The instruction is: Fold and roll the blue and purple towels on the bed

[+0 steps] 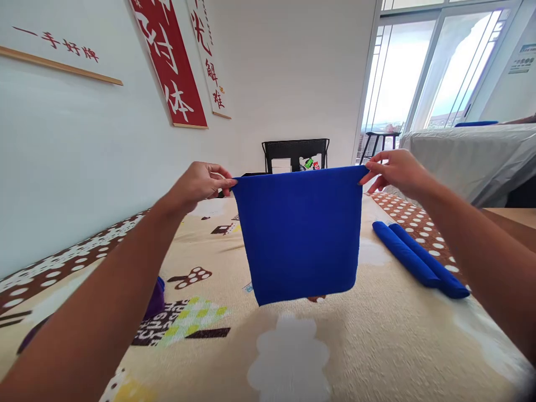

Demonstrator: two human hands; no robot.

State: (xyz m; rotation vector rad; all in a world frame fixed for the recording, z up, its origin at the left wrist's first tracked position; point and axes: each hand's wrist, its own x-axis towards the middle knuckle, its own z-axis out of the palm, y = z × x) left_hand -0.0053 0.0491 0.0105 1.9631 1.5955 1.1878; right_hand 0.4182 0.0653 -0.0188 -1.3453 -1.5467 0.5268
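A blue cloth [299, 234] hangs flat in the air above the patterned bed cover [293, 346], stretched between both hands. My left hand [201, 183] pinches its upper left corner. My right hand [396, 170] pinches its upper right corner. The cloth's lower edge hangs a little above the cover. Two rolled blue cloths [419, 259] lie side by side on the cover to the right, below my right forearm.
A purple cloth [156, 298] shows partly under my left forearm. A black mesh basket [295, 155] with small items stands beyond the bed's far end. A wall with red banners runs along the left. A second covered bed [469, 153] and windows are at the right.
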